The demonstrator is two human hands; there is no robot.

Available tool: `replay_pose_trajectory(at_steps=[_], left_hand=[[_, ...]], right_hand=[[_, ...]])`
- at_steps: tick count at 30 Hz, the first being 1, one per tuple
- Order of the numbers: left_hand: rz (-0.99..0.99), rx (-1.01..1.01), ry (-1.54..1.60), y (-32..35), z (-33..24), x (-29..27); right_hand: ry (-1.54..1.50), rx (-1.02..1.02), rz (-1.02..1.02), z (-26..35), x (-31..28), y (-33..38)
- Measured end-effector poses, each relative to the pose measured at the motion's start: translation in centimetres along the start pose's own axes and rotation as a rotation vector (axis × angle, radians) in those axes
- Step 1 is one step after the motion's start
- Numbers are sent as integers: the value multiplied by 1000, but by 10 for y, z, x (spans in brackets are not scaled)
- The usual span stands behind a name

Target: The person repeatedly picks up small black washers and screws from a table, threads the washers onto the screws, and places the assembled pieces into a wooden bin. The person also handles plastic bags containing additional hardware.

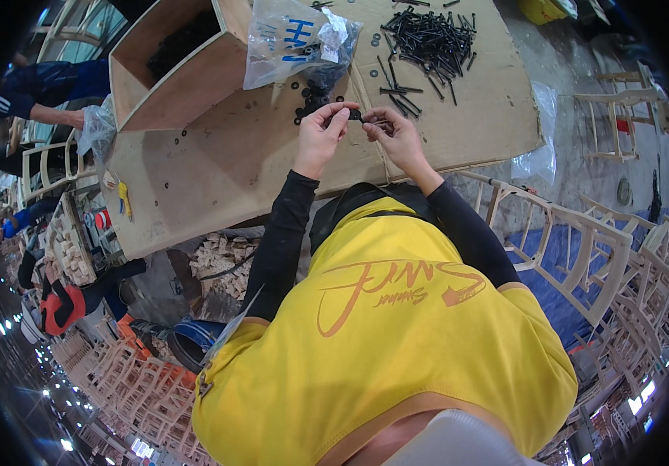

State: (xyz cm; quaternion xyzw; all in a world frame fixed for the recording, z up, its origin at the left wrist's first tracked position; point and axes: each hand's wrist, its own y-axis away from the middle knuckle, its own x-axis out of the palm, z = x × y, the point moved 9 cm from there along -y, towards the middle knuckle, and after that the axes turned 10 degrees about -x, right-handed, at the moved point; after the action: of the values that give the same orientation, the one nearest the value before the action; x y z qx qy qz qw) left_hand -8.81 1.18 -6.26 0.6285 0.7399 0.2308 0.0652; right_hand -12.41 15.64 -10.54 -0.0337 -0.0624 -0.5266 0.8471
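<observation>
Over the cardboard-covered table, my left hand (322, 138) and my right hand (398, 141) meet fingertip to fingertip. Pinched in the left fingers is a small black washer (355, 114). The right thumb and fingers close on a thin dark bolt, mostly hidden by the fingers, its end against the washer. Just beyond my left hand lie loose black washers (304, 111), beside a clear plastic bag (284, 46) holding more dark pieces. Past my right hand a heap of black bolts (435, 39) spreads out, with several strays (403, 97) nearer to me.
An open wooden box (179, 101) stands on the left of the cardboard (218, 171). A yellow-handled tool (124, 199) lies near its left edge. Wooden chair frames (575, 241) stand to the right. Other people, one in a red top (67, 307), are at the left.
</observation>
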Motion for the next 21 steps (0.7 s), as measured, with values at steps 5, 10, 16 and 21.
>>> replay_pose_trajectory(at_steps=[5, 10, 16, 21], left_hand=[[11, -10, 57, 3, 1, 2], [-27, 23, 94, 7, 0, -1], [-202, 330, -454, 11, -13, -4], [-188, 294, -549, 18, -22, 5]], right_hand=[[-19, 6, -4, -4, 0, 1], [3, 1, -10, -4, -1, 2], [-7, -14, -10, -3, 0, 4], [-11, -37, -23, 0, -2, 5]])
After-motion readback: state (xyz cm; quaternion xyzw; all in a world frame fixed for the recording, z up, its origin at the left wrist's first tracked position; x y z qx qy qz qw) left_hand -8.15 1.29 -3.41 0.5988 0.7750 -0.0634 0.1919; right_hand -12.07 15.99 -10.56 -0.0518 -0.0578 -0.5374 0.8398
